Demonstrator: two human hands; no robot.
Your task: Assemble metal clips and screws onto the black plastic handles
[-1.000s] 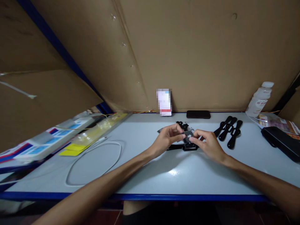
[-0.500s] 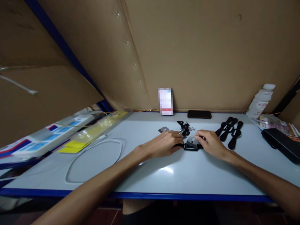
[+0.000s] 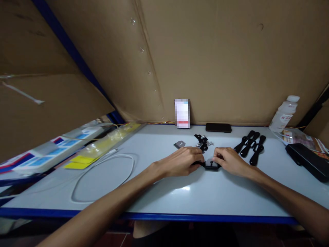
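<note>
Both hands, left (image 3: 183, 160) and right (image 3: 229, 160), pinch a small black part (image 3: 211, 165) flat on the surface (image 3: 164, 195) near its middle, so it stays put.

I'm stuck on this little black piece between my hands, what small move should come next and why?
Probably press the grey part down into the black piece. Both the left hand and the right hand pin it flat on the table, fingertips at its edges, so it looks steadied for seating.
</note>
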